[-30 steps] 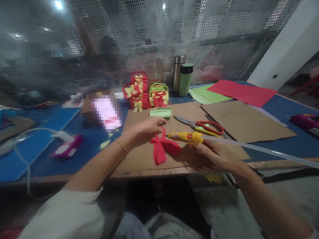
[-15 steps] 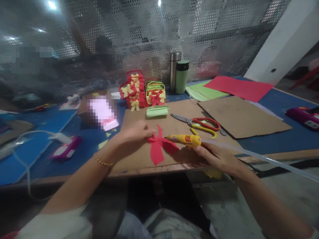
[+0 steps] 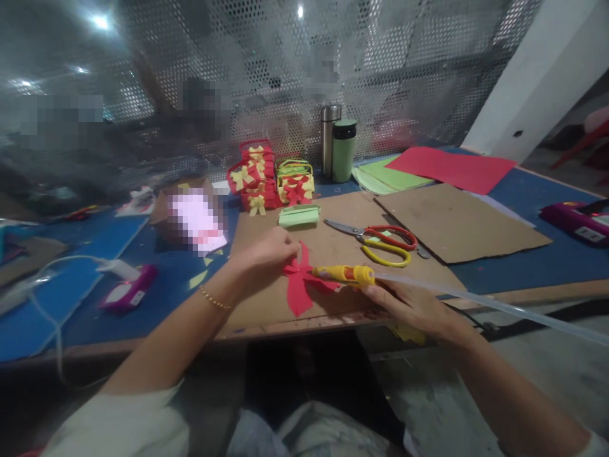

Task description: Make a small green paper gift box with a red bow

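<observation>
My right hand [image 3: 409, 303] is closed around a yellow hot glue gun [image 3: 349, 274], with a long clear glue stick [image 3: 476, 293] trailing from its back end. The gun's nozzle lies at the middle of a red paper bow [image 3: 301, 293]. My left hand [image 3: 273, 251] pinches the bow's upper left part between thumb and fingers. Under the bow is a brown cardboard sheet [image 3: 259, 298]. Just beyond my left hand sits a folded light green paper piece [image 3: 299, 216]. Scissors [image 3: 385, 241] with red and yellow handles lie open past the glue gun.
Small red paper baskets [image 3: 257, 181] with yellow bows stand at the back beside yellow-green ones [image 3: 295, 178]. Behind are a steel flask [image 3: 328, 139] and a green cup [image 3: 344, 152]. Red paper [image 3: 451, 166] and cardboard [image 3: 457, 222] lie right; a purple power strip [image 3: 130, 291] lies left.
The glue gun nozzle has moved slightly left and down, in toward the middle of the bow. My left hand keeps its pinch on the bow. The whole view has shifted a little.
</observation>
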Tool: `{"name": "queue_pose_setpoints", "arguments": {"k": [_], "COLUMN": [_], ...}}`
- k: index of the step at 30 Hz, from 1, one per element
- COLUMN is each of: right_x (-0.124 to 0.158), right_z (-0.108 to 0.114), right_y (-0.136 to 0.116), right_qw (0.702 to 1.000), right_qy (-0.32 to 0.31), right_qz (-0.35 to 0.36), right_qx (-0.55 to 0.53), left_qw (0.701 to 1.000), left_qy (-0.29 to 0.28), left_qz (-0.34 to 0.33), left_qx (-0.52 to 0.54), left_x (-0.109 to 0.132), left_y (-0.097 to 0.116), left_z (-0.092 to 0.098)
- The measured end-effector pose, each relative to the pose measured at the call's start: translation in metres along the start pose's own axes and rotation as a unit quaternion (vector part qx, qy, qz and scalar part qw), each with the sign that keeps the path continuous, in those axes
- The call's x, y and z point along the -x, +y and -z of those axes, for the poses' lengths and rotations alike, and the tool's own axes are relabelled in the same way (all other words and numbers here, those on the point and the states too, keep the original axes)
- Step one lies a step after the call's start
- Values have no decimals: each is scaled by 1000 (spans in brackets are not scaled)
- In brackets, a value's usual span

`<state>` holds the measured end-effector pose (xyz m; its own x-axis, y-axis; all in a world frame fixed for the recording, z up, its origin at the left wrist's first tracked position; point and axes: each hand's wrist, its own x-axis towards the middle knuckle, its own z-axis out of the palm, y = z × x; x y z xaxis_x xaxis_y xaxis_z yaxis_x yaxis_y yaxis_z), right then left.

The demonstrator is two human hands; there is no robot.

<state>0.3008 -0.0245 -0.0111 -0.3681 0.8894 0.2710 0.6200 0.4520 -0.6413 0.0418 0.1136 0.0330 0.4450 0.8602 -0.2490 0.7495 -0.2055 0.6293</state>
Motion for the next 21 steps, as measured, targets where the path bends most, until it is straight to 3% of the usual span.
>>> {"name": "queue_pose_setpoints", "arguments": {"k": [8, 15, 21], "right_x": [1, -1, 0], "right_z": [-2, -10, -16], "right_y": [0, -6, -1], "right_qw": [999, 996, 991], "right_qy": [5, 15, 80], "right_qz": [35, -49, -56], "right_qx": [-32, -79, -94], "left_qw": [999, 966, 975], "left_qy": [-6, -53, -47], "left_qz": [7, 2, 44], "left_qx": [50, 253, 211], "left_x": [-4, 4, 6], "left_y": [1, -3, 9], "left_z": [-7, -15, -7]}}
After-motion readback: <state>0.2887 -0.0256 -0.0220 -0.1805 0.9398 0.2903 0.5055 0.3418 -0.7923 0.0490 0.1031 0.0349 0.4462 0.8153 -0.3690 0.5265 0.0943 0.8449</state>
